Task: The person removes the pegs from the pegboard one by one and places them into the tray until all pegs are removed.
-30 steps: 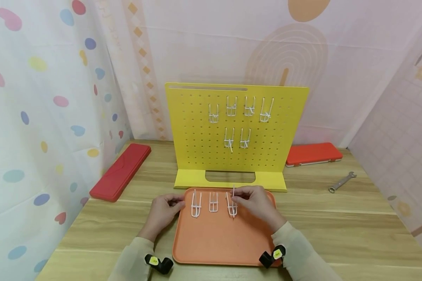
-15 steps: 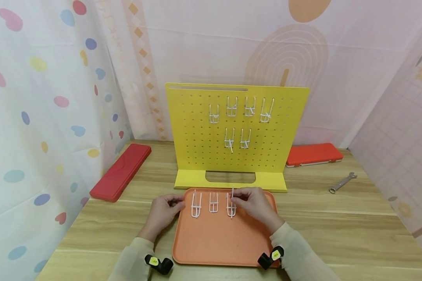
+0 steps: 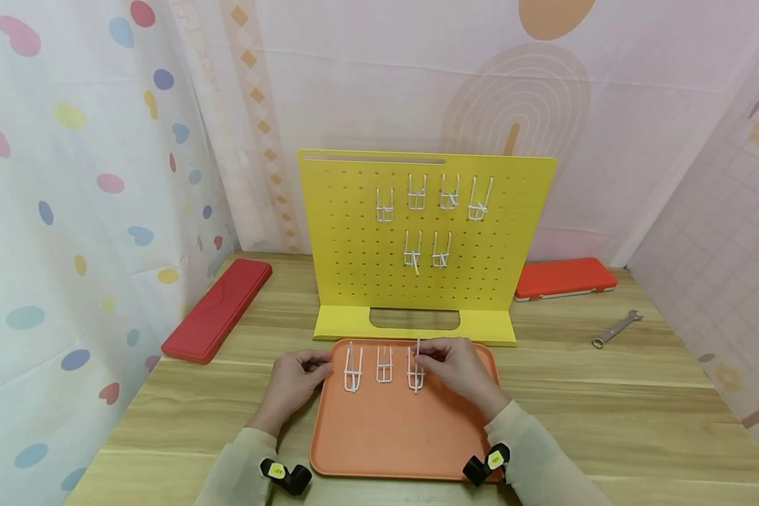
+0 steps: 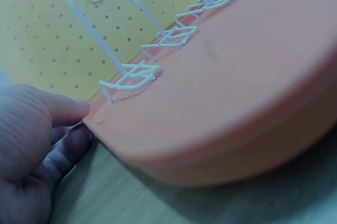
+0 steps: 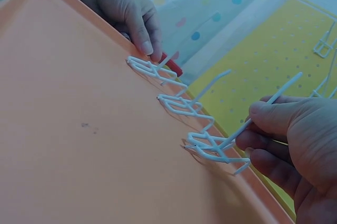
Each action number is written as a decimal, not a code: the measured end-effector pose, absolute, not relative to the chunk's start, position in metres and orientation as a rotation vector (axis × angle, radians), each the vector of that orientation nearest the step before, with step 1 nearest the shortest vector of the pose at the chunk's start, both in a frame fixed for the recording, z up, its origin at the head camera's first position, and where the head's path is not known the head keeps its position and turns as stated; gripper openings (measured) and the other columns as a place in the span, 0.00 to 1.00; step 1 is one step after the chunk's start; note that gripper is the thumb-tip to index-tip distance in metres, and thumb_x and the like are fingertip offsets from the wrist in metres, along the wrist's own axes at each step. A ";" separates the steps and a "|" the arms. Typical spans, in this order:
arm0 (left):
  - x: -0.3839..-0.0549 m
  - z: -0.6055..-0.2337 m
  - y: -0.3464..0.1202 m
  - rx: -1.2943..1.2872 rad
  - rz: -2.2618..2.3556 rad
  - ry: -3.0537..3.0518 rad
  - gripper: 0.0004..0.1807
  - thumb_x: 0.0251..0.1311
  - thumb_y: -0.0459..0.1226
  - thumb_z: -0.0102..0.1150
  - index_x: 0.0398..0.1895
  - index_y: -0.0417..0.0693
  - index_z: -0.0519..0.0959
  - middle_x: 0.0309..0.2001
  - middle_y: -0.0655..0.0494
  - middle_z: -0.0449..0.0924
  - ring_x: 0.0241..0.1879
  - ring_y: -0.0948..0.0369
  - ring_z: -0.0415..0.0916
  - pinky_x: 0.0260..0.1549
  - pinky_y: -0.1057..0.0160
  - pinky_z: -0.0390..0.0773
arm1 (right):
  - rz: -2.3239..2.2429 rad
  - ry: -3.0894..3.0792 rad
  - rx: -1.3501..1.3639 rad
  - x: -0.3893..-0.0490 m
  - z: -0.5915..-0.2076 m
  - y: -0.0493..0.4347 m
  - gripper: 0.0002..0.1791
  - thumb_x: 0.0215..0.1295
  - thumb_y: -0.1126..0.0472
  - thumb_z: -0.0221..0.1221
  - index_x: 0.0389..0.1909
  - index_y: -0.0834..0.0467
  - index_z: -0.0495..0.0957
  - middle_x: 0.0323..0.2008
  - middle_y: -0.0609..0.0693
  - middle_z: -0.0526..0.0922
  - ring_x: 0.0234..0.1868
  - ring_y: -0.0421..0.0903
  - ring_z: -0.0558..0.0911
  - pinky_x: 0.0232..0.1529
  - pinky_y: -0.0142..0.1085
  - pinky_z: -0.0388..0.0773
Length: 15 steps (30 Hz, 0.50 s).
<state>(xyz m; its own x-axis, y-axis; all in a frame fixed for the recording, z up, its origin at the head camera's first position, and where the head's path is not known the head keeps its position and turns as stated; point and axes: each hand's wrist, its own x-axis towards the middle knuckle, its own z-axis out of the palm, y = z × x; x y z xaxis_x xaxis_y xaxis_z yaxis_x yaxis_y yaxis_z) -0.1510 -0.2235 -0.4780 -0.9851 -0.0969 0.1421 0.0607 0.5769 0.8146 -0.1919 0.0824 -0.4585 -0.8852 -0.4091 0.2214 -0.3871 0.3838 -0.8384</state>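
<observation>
An orange tray (image 3: 398,436) lies on the table with three white wire pegboard hooks along its far side. My left hand (image 3: 291,386) pinches the tray's far left corner, thumb on the rim and fingers beneath, as the left wrist view shows. With thumb and fingers, my right hand (image 5: 310,145) pinches the upright prong of the rightmost hook (image 5: 210,148), whose wire base rests on or just over the tray. The middle hook (image 3: 384,372) and the left hook (image 3: 353,379) stand untouched, prongs pointing up.
Behind the tray stands a yellow pegboard (image 3: 354,270) with several white hooks hung on it. A dark red case (image 3: 218,309) lies at the left. Right of the board are a bright red case (image 3: 566,276) and a wrench (image 3: 616,329).
The hook in my right hand has shifted slightly left and become more upright than a second ago. My left hand stays at the tray's corner.
</observation>
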 end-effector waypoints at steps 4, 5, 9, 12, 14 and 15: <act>-0.151 -0.478 -0.223 0.033 -1.377 -2.635 0.08 0.54 0.33 0.69 0.38 0.46 0.86 0.30 0.57 0.84 0.32 0.62 0.78 0.32 0.67 0.76 | -1.569 2.590 -0.744 -0.192 -0.459 0.082 0.08 0.62 0.60 0.64 0.41 0.56 0.87 0.34 0.40 0.86 0.31 0.38 0.81 0.30 0.33 0.79; -0.151 -0.478 -0.223 0.034 -1.378 -2.635 0.08 0.54 0.32 0.69 0.38 0.46 0.86 0.30 0.57 0.84 0.32 0.62 0.78 0.32 0.67 0.76 | -1.569 2.591 -0.743 -0.192 -0.459 0.082 0.08 0.62 0.60 0.65 0.41 0.56 0.87 0.34 0.40 0.86 0.31 0.38 0.81 0.30 0.34 0.79; -0.151 -0.478 -0.223 0.041 -1.386 -2.637 0.07 0.54 0.32 0.69 0.38 0.45 0.86 0.31 0.57 0.84 0.32 0.62 0.78 0.32 0.67 0.76 | -1.569 2.596 -0.742 -0.192 -0.460 0.082 0.08 0.62 0.60 0.65 0.41 0.56 0.87 0.34 0.40 0.86 0.31 0.38 0.81 0.30 0.34 0.79; -0.150 -0.478 -0.223 0.044 -1.384 -2.639 0.07 0.54 0.32 0.68 0.38 0.46 0.86 0.31 0.57 0.84 0.32 0.62 0.78 0.32 0.67 0.76 | -1.558 2.609 -0.745 -0.192 -0.460 0.082 0.08 0.61 0.60 0.65 0.40 0.56 0.87 0.34 0.40 0.86 0.30 0.38 0.81 0.30 0.34 0.78; -0.151 -0.478 -0.223 0.043 -1.381 -2.640 0.07 0.54 0.32 0.68 0.38 0.46 0.86 0.31 0.57 0.84 0.32 0.62 0.78 0.32 0.67 0.76 | -1.553 2.618 -0.743 -0.192 -0.459 0.082 0.08 0.61 0.60 0.65 0.40 0.56 0.87 0.34 0.40 0.86 0.30 0.38 0.81 0.30 0.33 0.78; -0.151 -0.478 -0.223 0.041 -1.379 -2.641 0.07 0.54 0.32 0.69 0.38 0.46 0.86 0.31 0.57 0.84 0.32 0.62 0.78 0.32 0.67 0.76 | -1.550 2.622 -0.740 -0.192 -0.459 0.082 0.08 0.61 0.60 0.65 0.40 0.56 0.87 0.34 0.40 0.86 0.30 0.38 0.81 0.30 0.33 0.78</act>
<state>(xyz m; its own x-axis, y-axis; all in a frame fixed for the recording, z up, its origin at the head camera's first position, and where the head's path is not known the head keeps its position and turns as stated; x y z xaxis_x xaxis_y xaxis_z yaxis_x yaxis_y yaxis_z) -0.1506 -0.2234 -0.4779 -0.9865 -0.0990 0.1302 0.0503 0.5741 0.8172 -0.1922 0.0819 -0.4589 -0.8886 -0.3986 0.2269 -0.3910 0.3996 -0.8291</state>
